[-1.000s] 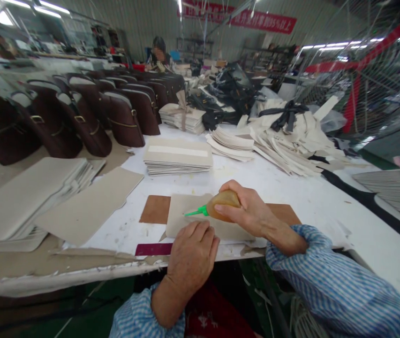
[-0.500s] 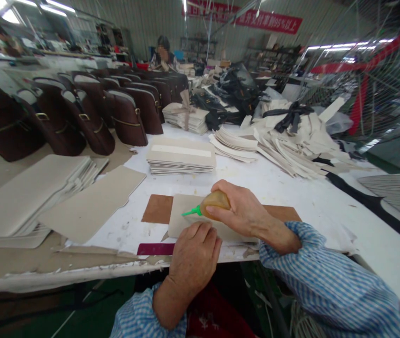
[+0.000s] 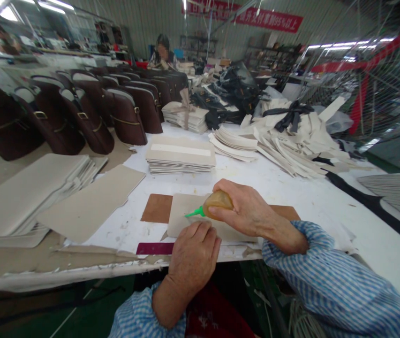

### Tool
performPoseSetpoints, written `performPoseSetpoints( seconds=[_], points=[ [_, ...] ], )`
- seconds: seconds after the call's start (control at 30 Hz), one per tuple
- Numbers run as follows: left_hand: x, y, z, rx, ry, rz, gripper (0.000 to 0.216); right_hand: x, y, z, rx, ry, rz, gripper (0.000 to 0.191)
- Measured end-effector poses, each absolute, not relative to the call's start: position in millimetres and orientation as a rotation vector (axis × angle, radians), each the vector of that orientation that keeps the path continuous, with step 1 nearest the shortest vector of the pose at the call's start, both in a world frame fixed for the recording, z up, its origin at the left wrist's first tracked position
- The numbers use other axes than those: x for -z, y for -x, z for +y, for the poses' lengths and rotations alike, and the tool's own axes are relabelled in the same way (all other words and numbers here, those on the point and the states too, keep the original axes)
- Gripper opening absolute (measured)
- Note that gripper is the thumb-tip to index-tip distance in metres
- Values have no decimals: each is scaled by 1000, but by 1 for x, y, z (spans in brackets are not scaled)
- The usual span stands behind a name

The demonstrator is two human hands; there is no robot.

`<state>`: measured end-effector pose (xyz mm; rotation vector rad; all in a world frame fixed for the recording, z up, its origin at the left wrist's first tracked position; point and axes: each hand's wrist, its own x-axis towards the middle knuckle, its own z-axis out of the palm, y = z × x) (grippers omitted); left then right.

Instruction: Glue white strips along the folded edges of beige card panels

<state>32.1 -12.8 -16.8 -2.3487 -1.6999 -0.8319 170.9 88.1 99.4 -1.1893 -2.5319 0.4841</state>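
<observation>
My right hand [image 3: 247,211] is wrapped round an amber glue bottle [image 3: 217,203] with a green nozzle [image 3: 194,213] that points left and down at a beige board piece [image 3: 184,213]. That piece lies on a brown leather panel [image 3: 155,208] on the white table [image 3: 291,188]. My left hand [image 3: 193,258] rests knuckles up on the near edge of the beige piece, fingers curled down against it. A dark red strip [image 3: 154,248] lies just left of my left hand at the table's front edge.
A stack of beige boards [image 3: 180,155] sits behind the work. Larger beige panels [image 3: 34,192] lie at left, dark brown bags [image 3: 90,112] stand in rows behind them. Loose cream cut pieces [image 3: 291,141] pile at right. Another person [image 3: 162,49] sits far back.
The bottle's nozzle has shifted slightly left and back along the beige piece. My left hand has stayed in place.
</observation>
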Motion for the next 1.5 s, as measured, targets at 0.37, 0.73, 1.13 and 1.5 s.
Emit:
performPoseSetpoints(
  seconds=[0.37,0.73,1.13,1.5],
  points=[
    [15,-32,-12,824,2373,-1711,16,-99,-160,92,-383,1226,-2529,25],
    [16,-31,-13,817,2369,-1727,18,-107,-165,90,-323,1243,-2589,24],
    [12,-31,-14,825,2361,-1717,13,-68,-211,99,-1126,1197,-1807,47],
    [33,-6,0,693,2352,-1143,34,-35,-408,134,-713,1099,-785,45]
  ],
)
